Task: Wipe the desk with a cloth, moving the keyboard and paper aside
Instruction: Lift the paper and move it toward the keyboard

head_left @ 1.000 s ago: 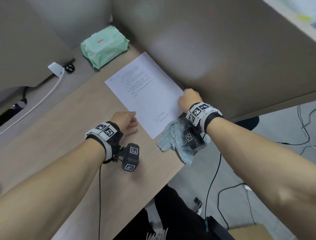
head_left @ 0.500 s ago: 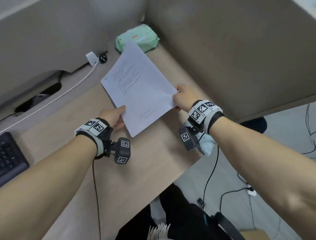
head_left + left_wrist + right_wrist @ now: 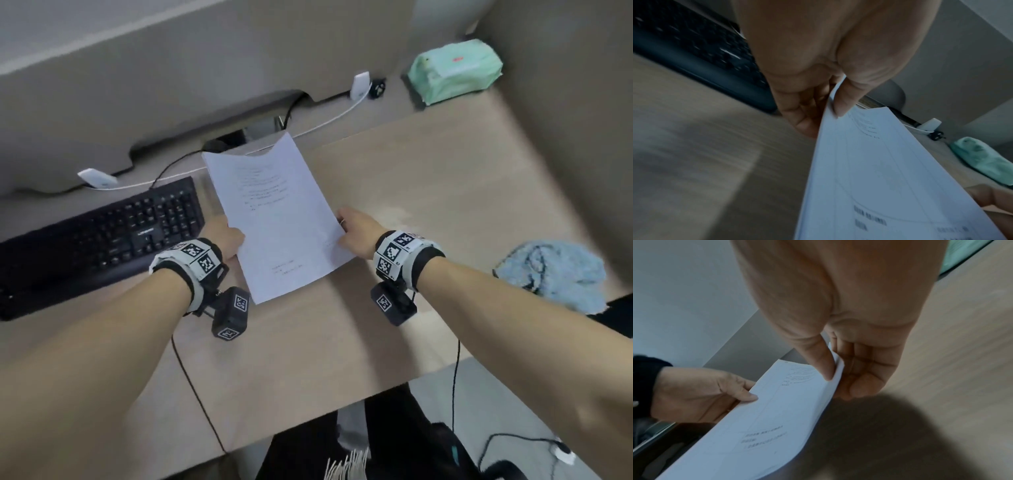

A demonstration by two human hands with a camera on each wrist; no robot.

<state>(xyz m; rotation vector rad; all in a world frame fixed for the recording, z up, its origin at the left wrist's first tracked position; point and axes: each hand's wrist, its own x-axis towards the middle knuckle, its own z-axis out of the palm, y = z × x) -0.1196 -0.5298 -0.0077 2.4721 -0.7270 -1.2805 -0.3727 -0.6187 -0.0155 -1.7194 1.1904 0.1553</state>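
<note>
Paper (image 3: 279,219) held clear of the desk (image 3: 428,192), just right of the keyboard (image 3: 102,233); left hand (image 3: 224,240) pinches its left edge, right hand (image 3: 356,233) pinches its right edge, thumbs on top. Cloth (image 3: 551,274) lies crumpled at the desk's right edge, well right of the keyboard.

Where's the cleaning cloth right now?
In the head view the blue cloth lies bunched at the desk's right front edge, beside the right hand, which isn't touching it.
</note>
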